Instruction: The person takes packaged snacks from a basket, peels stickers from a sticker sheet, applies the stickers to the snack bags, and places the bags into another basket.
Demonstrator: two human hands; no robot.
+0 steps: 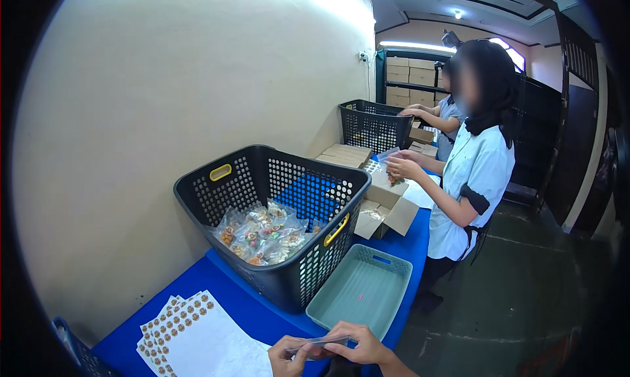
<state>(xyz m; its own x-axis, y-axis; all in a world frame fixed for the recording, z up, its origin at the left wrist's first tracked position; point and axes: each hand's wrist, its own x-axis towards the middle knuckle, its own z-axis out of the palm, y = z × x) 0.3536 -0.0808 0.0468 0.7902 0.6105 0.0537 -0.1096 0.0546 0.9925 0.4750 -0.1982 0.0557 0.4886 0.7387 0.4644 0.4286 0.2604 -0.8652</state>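
L hand [283,357] and R hand [367,345] both pinching clear bag [319,343] nr green tray [354,278]; seal poss. open, hard to see: tilt cd spill contents, loose pinch cd drop bag.

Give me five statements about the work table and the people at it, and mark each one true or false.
1. The left hand and right hand both grip one clear bag. True.
2. The sticker sheets are inside the near black basket. False: they lie on the blue cover, outside it.
3. Several filled clear bags are in that basket. True.
4. The tray beside the basket is bright red. False: it is grey-green.
5. The nearer co-worker has both hands on the basket's yellow handle. False: they hold a small bag near an open cardboard box.
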